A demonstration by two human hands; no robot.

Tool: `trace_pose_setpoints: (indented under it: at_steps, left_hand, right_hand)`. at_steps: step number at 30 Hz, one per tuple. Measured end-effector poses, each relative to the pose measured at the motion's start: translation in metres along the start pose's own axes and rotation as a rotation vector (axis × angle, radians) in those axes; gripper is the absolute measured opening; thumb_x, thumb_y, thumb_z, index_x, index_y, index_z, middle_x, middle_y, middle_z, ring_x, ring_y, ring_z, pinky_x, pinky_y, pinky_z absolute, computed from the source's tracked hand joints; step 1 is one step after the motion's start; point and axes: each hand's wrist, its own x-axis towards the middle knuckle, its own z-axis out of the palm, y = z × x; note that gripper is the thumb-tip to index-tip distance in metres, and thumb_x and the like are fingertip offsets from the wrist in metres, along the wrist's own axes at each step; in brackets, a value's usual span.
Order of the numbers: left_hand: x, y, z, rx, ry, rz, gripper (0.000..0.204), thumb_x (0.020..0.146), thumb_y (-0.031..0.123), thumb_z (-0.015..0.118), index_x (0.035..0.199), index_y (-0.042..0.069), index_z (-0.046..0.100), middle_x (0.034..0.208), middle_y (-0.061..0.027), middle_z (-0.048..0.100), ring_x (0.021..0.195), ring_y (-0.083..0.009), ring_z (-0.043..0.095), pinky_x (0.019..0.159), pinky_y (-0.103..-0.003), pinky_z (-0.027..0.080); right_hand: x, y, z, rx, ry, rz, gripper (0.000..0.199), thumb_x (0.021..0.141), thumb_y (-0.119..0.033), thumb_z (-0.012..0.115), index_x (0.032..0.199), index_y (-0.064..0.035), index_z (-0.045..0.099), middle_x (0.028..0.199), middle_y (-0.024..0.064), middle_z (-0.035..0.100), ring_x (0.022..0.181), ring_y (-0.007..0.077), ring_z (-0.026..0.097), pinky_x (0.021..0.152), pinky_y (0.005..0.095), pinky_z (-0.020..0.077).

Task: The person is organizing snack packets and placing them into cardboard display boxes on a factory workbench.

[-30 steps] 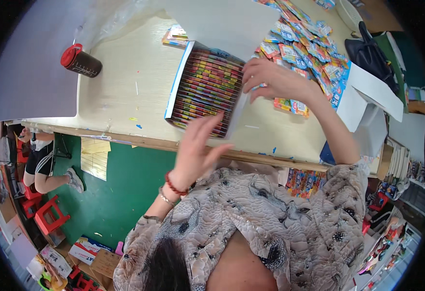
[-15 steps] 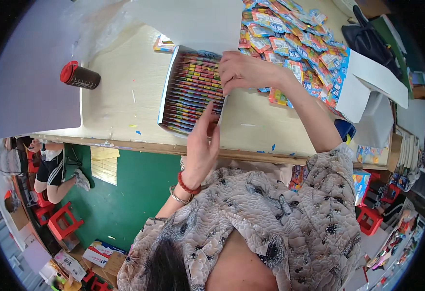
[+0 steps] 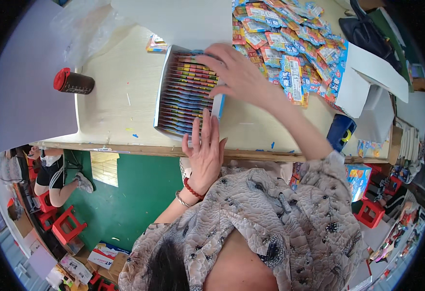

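Observation:
A white open cardboard box (image 3: 218,104) stands near the table's front edge, its lid raised at the far side. Inside, colourful small packets (image 3: 186,94) stand on edge in a tight row. My left hand (image 3: 205,153) lies at the near right corner of the box, fingers stretched and touching its near edge. Over the far right part hovers my right hand (image 3: 239,75), fingers apart and slightly curled, with nothing visible in them. It hides the box's far right corner. A large heap of colourful packets (image 3: 292,77) covers the table to the right of the box.
A dark cup with a red lid (image 3: 74,81) lies on its side at the left. Clear plastic film (image 3: 89,29) is behind it. At the right are a blue tape dispenser (image 3: 339,133), white cardboard flaps (image 3: 355,87) and a black bag (image 3: 367,36). A person sits at the far left.
My right hand has spread its fingers and shifted off the box's right edge. My left hand has drawn nearer to me and flattened. The box appears slightly farther left in view.

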Motion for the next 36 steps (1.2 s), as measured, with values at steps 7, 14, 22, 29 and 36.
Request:
trace_pose_setpoints:
  at_steps: [7,14,22,29,36]
  left_hand:
    - [-0.005,-0.002,0.019,0.144,-0.055,0.034,0.06,0.084,0.006,0.048,0.142,0.001,0.033,0.15,-0.0081,0.033,0.143,-0.021,0.022,0.111,-0.053,-0.002]
    - [0.002,0.004,0.017,0.227,-0.085,0.079,0.058,0.087,0.011,0.051,0.141,-0.001,0.035,0.149,-0.0102,0.033,0.142,-0.0245,0.023,0.112,-0.052,-0.001]
    - [0.03,0.014,-0.015,-0.124,-0.022,0.185,0.055,0.088,0.018,0.052,0.138,0.0,0.039,0.147,-0.013,0.037,0.139,-0.025,0.03,0.113,-0.051,0.003]
    - [0.126,-0.105,-0.008,-1.165,0.327,-0.378,0.048,0.098,0.015,0.046,0.142,-0.001,0.034,0.143,-0.0161,0.041,0.132,-0.026,0.039,0.107,-0.034,0.032]
    - [0.16,-0.154,0.026,-1.326,0.022,0.036,0.036,0.087,0.016,0.063,0.119,0.002,0.054,0.127,-0.0114,0.049,0.12,-0.0212,0.045,0.101,-0.034,0.036]
  right_hand:
    - [-0.056,-0.062,0.084,0.733,0.674,0.728,0.095,0.072,-0.029,0.08,0.145,-0.005,0.024,0.141,0.0172,0.034,0.13,0.0306,0.036,0.104,0.0435,0.0361]
    - [-0.031,0.016,0.069,0.612,0.691,0.794,0.052,0.077,-0.017,0.076,0.123,-0.0038,0.054,0.102,0.0102,0.06,0.084,0.0149,0.06,0.065,0.0287,0.0511]
    - [0.001,0.06,0.038,0.46,0.332,0.682,0.019,0.087,-0.019,0.066,0.087,-0.0011,0.068,0.064,0.0037,0.057,0.06,0.0091,0.056,0.05,0.0252,0.0428]
    - [0.006,0.054,0.054,0.547,0.56,0.49,0.022,0.086,-0.008,0.064,0.108,-0.0053,0.063,0.098,0.004,0.053,0.084,0.0102,0.052,0.067,0.0241,0.0441]
    - [0.007,0.068,0.051,0.947,0.536,0.434,0.02,0.084,-0.003,0.062,0.103,-0.005,0.066,0.109,0.0022,0.055,0.094,0.0111,0.053,0.083,0.0227,0.0444]
